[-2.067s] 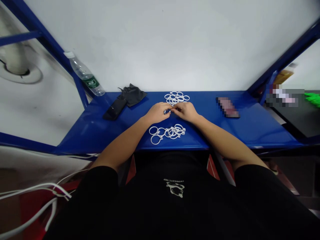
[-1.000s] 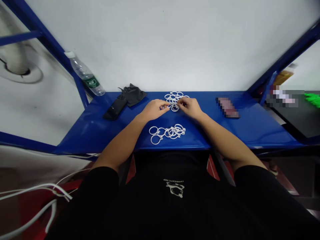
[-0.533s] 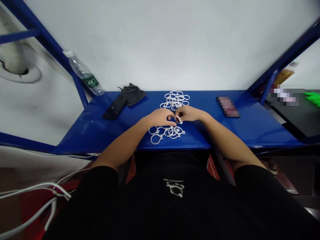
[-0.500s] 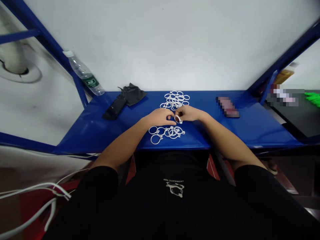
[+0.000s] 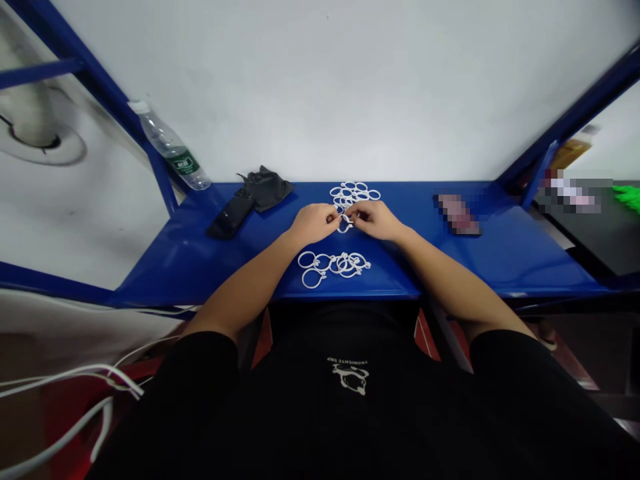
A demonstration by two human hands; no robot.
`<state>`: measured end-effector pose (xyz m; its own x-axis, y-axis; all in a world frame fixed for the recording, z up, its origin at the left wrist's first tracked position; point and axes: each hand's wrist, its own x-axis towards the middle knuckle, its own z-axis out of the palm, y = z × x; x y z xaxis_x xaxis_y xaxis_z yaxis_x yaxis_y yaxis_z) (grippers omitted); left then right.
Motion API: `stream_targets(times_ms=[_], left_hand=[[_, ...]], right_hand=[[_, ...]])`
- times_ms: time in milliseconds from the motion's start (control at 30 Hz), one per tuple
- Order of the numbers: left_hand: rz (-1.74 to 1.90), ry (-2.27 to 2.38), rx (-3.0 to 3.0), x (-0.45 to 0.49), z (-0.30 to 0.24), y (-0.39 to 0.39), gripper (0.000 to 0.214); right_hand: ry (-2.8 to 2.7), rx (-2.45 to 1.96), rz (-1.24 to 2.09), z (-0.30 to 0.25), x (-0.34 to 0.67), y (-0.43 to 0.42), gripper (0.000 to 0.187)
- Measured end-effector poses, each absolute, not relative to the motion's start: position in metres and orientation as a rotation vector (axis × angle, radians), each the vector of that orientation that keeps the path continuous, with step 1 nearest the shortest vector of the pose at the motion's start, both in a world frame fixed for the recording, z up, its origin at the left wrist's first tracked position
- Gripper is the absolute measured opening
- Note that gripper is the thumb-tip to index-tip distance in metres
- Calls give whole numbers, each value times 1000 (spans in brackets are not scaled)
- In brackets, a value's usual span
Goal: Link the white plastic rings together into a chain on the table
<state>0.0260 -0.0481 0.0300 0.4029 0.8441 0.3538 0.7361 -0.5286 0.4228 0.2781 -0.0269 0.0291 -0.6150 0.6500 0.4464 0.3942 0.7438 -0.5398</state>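
Between my two hands is a white curtain ring (image 5: 343,229) with a small eyelet on its edge. My left hand (image 5: 314,223) is closed, its fingertips pinching the ring's left side. My right hand (image 5: 377,220) pinches at the ring's right side with thumb and forefinger. Just beyond my fingers lies a pile of white rings (image 5: 356,189), partly covered by the hands. Closer to my body, several more rings lie in a loose group (image 5: 313,278), some overlapping.
The blue table (image 5: 400,267) stands against a white wall. At the left are a black phone-like object (image 5: 230,217), a crumpled black bag (image 5: 273,189) and a leaning plastic bottle (image 5: 173,150). A blurred, dark-edged flat object (image 5: 457,215) lies at the right.
Both hands have moved slightly away from my body, toward the far pile. The ring that was at my right hand is now between both hands, and my left fingers have closed in.
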Motion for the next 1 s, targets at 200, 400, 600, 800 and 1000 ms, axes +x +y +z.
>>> stream_targets(times_ms=[200,400,600,800,1000], left_hand=[[845,1563,2347,25,31,-46,18],[851,1521,2352,24,28,-45,19],[908,1445,2372,23,22,-41,17],[1047,1220,2497,20,19,-39,29],[1013,1104,2586,19,15,-35,21]], right_hand=[[-2231,-634,377,30,279,-30,24],[-2307,-590,263,25,279,-24,26],[-2323,-622,211,22,278,-25,27],[-2294,-649,195,21,278,-25,28],[-2330,-655,227,18,278,-25,26]])
